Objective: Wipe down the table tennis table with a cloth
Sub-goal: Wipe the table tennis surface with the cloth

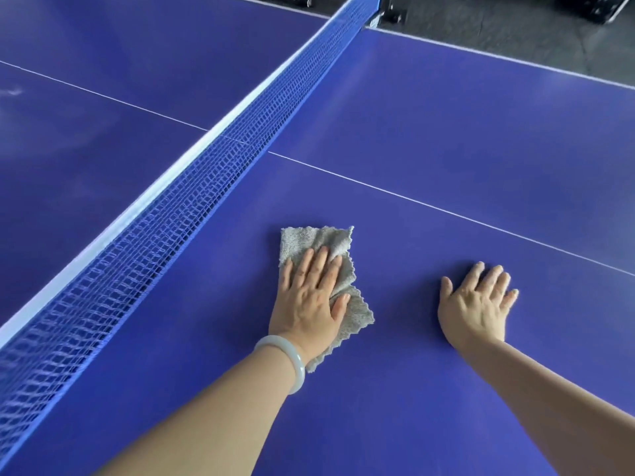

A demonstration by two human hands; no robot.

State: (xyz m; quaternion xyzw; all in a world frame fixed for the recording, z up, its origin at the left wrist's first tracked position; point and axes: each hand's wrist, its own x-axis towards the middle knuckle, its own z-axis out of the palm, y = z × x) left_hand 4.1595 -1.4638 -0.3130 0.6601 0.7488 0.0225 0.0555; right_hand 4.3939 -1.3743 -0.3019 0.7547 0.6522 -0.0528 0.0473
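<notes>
Two hands down on the table tennis table (446, 132), both on the near-right half from where I watch. L hand (311, 297) lies flat on the grey cloth (309, 239), fingers straight and close together, palm pressing it to the blue top; no pinch, no curl round it. Cloth is rumpled and folded. It sticks out past the fingertips on the far side and along the thumb side, w/ one corner poking out by the wrist, next to a pale bracelet (292, 359). R hand (476, 304) is bare on the surface, fingers spread and relaxed, holding nothing. It sits well to the right of the cloth, blue table showing between them, so no contact w/ cloth. Net (192, 201) runs diagonally on the left, near the cloth but clear of it. White centre line (412, 197) crosses beyond both sets of fingertips. Dark floor (515, 32) shows past the far edge.
</notes>
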